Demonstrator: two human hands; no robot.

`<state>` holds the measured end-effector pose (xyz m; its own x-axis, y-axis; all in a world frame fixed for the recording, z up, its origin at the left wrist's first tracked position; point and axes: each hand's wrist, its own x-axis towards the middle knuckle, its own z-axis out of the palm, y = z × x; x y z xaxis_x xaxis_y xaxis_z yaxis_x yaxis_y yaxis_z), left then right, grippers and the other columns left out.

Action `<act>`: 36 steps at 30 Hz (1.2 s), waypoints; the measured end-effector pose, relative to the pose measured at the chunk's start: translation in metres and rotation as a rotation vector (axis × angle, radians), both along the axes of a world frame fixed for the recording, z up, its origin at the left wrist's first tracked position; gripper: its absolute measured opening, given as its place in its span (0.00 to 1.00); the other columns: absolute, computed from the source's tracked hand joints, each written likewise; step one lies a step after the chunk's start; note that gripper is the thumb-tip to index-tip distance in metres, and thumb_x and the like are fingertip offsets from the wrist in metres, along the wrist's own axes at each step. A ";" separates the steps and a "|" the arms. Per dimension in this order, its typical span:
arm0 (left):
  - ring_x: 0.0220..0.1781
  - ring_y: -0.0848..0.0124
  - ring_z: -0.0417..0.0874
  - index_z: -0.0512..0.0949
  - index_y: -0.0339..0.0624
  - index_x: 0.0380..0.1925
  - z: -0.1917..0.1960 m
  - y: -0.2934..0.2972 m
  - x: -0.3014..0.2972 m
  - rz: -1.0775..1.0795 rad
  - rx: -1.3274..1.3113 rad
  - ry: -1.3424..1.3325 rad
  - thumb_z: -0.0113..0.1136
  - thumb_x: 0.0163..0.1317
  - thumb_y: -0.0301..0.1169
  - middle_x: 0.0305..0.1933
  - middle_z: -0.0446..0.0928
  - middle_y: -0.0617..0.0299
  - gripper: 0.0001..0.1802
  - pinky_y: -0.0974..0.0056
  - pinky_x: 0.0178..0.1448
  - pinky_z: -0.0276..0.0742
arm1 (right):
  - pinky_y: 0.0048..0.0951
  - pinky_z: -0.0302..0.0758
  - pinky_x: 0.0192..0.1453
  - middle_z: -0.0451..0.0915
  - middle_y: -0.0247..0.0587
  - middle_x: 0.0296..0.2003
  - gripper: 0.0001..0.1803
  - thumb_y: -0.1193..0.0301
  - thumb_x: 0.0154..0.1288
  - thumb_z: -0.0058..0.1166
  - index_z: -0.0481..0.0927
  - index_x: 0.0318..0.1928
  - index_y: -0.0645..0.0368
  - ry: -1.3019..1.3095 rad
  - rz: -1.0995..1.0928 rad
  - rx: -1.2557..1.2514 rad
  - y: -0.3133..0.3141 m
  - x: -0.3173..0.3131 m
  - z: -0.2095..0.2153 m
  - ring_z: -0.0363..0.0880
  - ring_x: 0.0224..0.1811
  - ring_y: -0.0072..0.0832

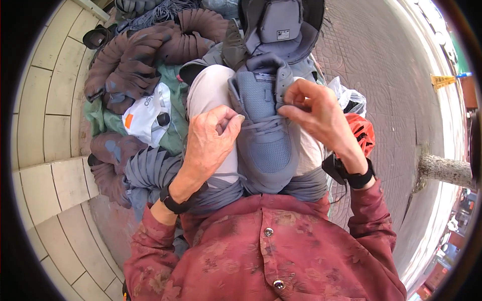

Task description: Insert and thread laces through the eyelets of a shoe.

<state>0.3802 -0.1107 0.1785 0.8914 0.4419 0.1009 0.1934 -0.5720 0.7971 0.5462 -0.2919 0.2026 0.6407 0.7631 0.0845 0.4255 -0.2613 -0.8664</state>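
Fingers [221, 112] of my left hand [203, 143] bend nearly together at the left edge of the grey shoe [271, 153]; whether they grasp the lace [262, 125], I cannot tell. Those of my right hand [321, 113] curl at the shoe's right eyelet edge, their grip unclear. Patterned paving [374, 65] spreads right of the shoe, beyond an orange bag [365, 131]; brown stacks [135, 57] crowd its left. The shoe lies between both hands, toe toward me.

Grey shoe [271, 155], left grip [208, 140] beside laces [263, 126], right grip [319, 113] at eyelet flap [284, 80]
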 end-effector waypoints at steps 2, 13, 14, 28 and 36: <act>0.21 0.80 0.75 0.81 0.31 0.32 0.001 0.002 -0.004 0.027 -0.261 0.025 0.62 0.69 0.30 0.21 0.77 0.66 0.11 0.73 0.26 0.70 | 0.30 0.75 0.35 0.76 0.37 0.24 0.08 0.77 0.57 0.66 0.78 0.32 0.64 0.193 -0.027 0.000 -0.002 0.000 -0.005 0.75 0.26 0.25; 0.19 0.80 0.76 0.81 0.32 0.33 0.006 0.008 -0.005 -0.003 -0.330 0.138 0.60 0.69 0.29 0.21 0.76 0.65 0.10 0.73 0.25 0.71 | 0.39 0.70 0.48 0.80 0.36 0.34 0.06 0.74 0.53 0.68 0.85 0.33 0.58 -0.451 0.247 0.001 0.041 -0.020 0.004 0.77 0.42 0.37; 0.19 0.80 0.76 0.81 0.32 0.32 0.006 0.008 -0.004 -0.004 -0.330 0.146 0.61 0.69 0.29 0.20 0.76 0.65 0.10 0.73 0.24 0.71 | 0.39 0.70 0.48 0.80 0.36 0.34 0.06 0.74 0.53 0.68 0.85 0.33 0.58 -0.454 0.243 -0.002 0.043 -0.020 0.005 0.77 0.42 0.37; 0.24 0.54 0.80 0.83 0.31 0.33 -0.003 0.015 -0.016 0.007 -0.196 0.093 0.63 0.63 0.29 0.25 0.80 0.45 0.09 0.58 0.34 0.76 | 0.39 0.67 0.47 0.69 0.44 0.40 0.12 0.74 0.45 0.60 0.78 0.34 0.63 -0.899 0.409 -0.201 0.064 -0.060 0.017 0.70 0.45 0.39; 0.27 0.62 0.82 0.84 0.37 0.38 0.017 0.006 -0.005 0.078 -0.147 -0.218 0.61 0.62 0.20 0.31 0.80 0.55 0.06 0.64 0.33 0.76 | 0.41 0.77 0.42 0.73 0.45 0.35 0.16 0.78 0.53 0.56 0.70 0.44 0.62 -1.013 0.381 -0.427 0.054 -0.024 0.036 0.78 0.37 0.42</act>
<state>0.3752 -0.1045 0.1952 0.8182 0.5326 0.2167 0.0467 -0.4372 0.8982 0.5217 -0.2382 0.2390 0.1495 0.9819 0.1162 0.9869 -0.1553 0.0430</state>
